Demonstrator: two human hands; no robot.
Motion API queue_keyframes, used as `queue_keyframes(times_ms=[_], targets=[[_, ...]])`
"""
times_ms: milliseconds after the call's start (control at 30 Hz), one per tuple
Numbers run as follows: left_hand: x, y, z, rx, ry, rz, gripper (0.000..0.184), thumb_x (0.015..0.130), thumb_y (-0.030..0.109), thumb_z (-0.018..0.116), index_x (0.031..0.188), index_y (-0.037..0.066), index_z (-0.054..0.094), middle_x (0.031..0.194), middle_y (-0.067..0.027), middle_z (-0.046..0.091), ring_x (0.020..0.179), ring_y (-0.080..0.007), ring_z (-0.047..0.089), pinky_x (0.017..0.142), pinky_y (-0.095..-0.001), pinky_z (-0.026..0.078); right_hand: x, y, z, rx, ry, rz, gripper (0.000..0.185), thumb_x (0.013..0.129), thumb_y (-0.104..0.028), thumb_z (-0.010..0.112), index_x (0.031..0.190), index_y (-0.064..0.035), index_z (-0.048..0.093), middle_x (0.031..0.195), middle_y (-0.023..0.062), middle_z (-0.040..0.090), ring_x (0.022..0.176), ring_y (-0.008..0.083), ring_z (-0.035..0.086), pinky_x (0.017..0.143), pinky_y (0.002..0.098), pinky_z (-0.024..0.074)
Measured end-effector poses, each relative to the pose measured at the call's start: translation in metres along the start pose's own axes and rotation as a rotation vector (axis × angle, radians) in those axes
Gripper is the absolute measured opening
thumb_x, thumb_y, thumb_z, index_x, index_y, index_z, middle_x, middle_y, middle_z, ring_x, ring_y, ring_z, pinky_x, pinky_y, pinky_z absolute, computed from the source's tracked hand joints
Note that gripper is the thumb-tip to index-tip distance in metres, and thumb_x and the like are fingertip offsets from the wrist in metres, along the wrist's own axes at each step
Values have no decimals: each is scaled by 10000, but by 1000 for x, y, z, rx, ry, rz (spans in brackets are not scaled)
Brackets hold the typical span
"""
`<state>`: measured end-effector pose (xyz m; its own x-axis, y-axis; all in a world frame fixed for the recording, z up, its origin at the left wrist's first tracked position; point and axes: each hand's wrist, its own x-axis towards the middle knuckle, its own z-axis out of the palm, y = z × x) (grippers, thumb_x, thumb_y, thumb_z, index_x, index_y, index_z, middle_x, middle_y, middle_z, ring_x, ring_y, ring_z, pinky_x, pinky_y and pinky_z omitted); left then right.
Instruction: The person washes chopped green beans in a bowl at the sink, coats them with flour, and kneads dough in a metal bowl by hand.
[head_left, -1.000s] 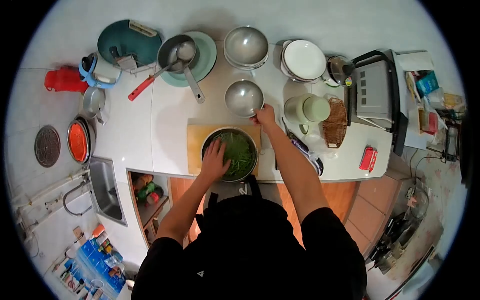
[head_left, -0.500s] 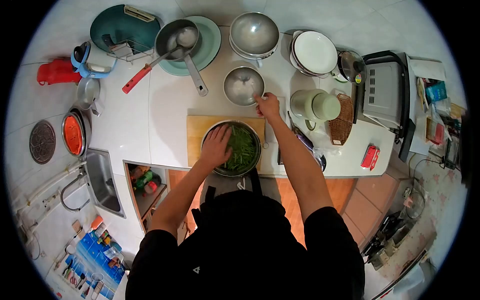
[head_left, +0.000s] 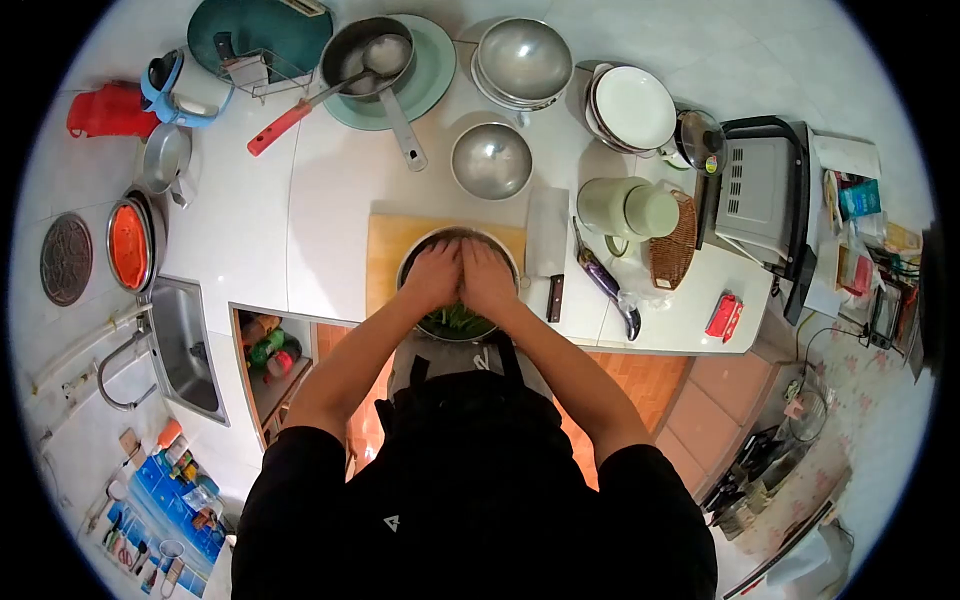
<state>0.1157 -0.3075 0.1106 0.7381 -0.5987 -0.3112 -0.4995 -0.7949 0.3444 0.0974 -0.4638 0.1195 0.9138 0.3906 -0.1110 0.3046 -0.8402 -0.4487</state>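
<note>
Both my hands are down inside a round metal basin (head_left: 404, 262) of cut green vegetables (head_left: 457, 322). My left hand (head_left: 433, 272) and my right hand (head_left: 486, 278) lie side by side with fingers bent down over the greens, fingertips hidden. The knuckles almost touch. Under the basin is a wooden cutting board (head_left: 384, 235). Just beyond stands a small metal bowl (head_left: 491, 161), its shiny inside showing. To the right of the board lies a cleaver (head_left: 546, 235) with a dark handle, and beside it an eggplant (head_left: 606, 280).
At the back are a saucepan (head_left: 343, 60) with a ladle in it, stacked metal bowls (head_left: 525, 62) and white plates (head_left: 633, 108). A pale green jug (head_left: 605, 207), wicker basket (head_left: 672, 250) and red packet (head_left: 724, 316) are on the right. A sink (head_left: 187, 340) is at left.
My right hand has let go of the small metal bowl's rim and moved down into the basin beside my left hand. The cleaver and eggplant, earlier partly behind my arm, now show.
</note>
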Motion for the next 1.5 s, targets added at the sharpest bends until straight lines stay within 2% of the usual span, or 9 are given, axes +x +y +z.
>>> queue_keyframes(times_ms=[233, 500, 567, 667, 833, 933, 1133, 1233, 1500], targets=[[-6, 6, -12, 110, -365, -11, 712, 729, 395, 695, 1296, -8, 543, 1331, -210, 496, 1199, -351, 496, 994, -447, 433, -6, 8, 5, 7, -404, 43, 806, 674, -255, 762, 1352, 34, 438, 1291, 220, 519, 1217, 376, 502, 981, 451, 461], [-21, 4, 4, -27, -418, -43, 733, 729, 402, 699, 1305, -5, 498, 1298, -214, 501, 1152, -367, 556, 904, -469, 517, -17, 5, 4, -27, -686, 43, 970, 596, -415, 837, 1379, -49, 397, 1297, 234, 498, 1153, 415, 560, 915, 493, 511], [-23, 4, 8, -47, -397, -27, 692, 712, 384, 709, 1249, -9, 522, 1249, -205, 526, 1115, -374, 584, 880, -467, 533, -22, 3, 5, -28, -683, 32, 1002, 578, -419, 851, 1384, -46, 388, 1292, 241, 498, 1141, 414, 567, 904, 489, 517], [-25, 6, 5, -105, -529, -42, 916, 703, 427, 734, 1421, -11, 370, 1359, -243, 458, 1203, -393, 531, 961, -478, 498, -30, 1, 8, -2, -682, 38, 1045, 557, -420, 871, 1394, -42, 370, 1280, 251, 502, 1127, 407, 577, 891, 480, 524], [-34, 9, 14, -154, -491, -44, 990, 635, 280, 840, 1425, -27, 329, 1400, -284, 392, 1175, -414, 553, 948, -459, 512, -40, -1, 18, 61, -643, 101, 1049, 569, -391, 873, 1406, -39, 349, 1257, 257, 516, 1107, 398, 592, 885, 472, 525], [-38, 8, 36, -179, -365, -38, 918, 596, 119, 836, 1363, -9, 349, 1311, -256, 440, 1064, -422, 607, 874, -471, 545, -43, -4, 24, 106, -538, 133, 1006, 601, -368, 856, 1404, -38, 349, 1252, 253, 521, 1083, 413, 600, 885, 479, 523], [-40, 15, 34, -284, -390, -147, 850, 641, 35, 777, 1370, -10, 341, 1323, -291, 421, 1106, -449, 580, 894, -476, 530, -43, -9, 25, 205, -561, 282, 840, 669, -302, 789, 1362, -24, 406, 1212, 252, 552, 1103, 419, 585, 900, 492, 510], [-38, 9, 43, -522, -380, -248, 910, 693, 115, 750, 1439, -39, 251, 1403, -332, 351, 1199, -498, 492, 964, -490, 479, -46, -10, 37, 380, -465, 421, 764, 697, -295, 752, 1334, -7, 442, 1202, 280, 567, 1111, 415, 583, 896, 489, 501], [-36, 3, 63, -836, -243, -391, 781, 795, 228, 570, 1461, -49, 270, 1445, -326, 339, 1333, -458, 369, 1101, -456, 333, -47, -8, 73, 771, -155, 707, 595, 843, -315, 619, 1303, 44, 501, 1219, 312, 567, 1108, 434, 574, 931, 458, 468]])
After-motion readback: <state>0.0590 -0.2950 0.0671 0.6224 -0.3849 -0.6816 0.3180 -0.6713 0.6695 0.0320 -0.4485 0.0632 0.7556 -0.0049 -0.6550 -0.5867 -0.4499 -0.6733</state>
